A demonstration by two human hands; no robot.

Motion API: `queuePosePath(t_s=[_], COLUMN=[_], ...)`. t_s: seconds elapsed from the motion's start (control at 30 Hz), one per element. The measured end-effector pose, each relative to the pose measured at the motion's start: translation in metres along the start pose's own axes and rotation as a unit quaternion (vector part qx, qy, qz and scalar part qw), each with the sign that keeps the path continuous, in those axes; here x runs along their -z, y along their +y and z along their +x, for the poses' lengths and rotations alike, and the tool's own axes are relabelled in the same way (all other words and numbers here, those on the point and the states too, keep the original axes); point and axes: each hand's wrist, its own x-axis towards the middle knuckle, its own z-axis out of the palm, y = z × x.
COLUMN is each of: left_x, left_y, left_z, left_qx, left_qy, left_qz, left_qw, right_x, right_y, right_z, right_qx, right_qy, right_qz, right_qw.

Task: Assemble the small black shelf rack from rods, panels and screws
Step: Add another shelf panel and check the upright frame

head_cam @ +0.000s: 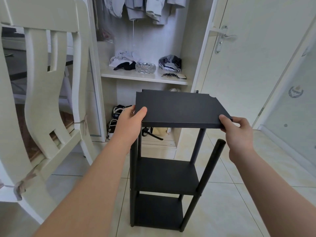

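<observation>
So the person is working on the top tier here. Both hands are holding the flat matte-black rectangular top panel (179, 108) in the centre of the frame, more or less level above the half-built black shelf rack (165, 175), which is standing on the pale tiled floor (248, 202) at lower centre.

The left hand (130, 122) is pinching the panel's near-left corner, with the thumb flat on top and the fingers tucked underneath out of sight. The right hand (239, 134) is gripping the near-right corner, thumb on top and fingers curled round the edge.

Two lower black shelves (159, 209) are sitting in place between the upright round black rods. The far-right rod looks to be meeting the panel's underside. The near-right rod (210, 168) is leaning outward though, and its top is sitting clear of the panel, down at its lower right.

The next move probably calls for lining the panel's corners up over the rod tops, pulling that leaning rod in, and lowering the panel evenly. Screws would come after, but none are showing. A white wooden chair (42, 100) is filling the left side of the frame.
</observation>
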Motion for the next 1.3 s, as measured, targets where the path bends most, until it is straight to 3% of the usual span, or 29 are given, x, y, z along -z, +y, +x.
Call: queuePosePath(t_s=[0.87, 1.3], left_x=[0.000, 0.004], left_y=[-0.028, -0.037], left_z=[0.001, 0.009], left_qx=[0.135, 0.191], left_qy=[0.057, 0.054], left_qz=[0.024, -0.024], left_qw=[0.989, 0.980], right_x=[0.005, 0.005], right_y=[0.026, 0.034], right_z=[0.001, 0.006], right_qx=[-0.074, -0.096], right_qy=[-0.021, -0.031], right_qz=[-0.055, -0.064], right_qw=[0.996, 0.993])
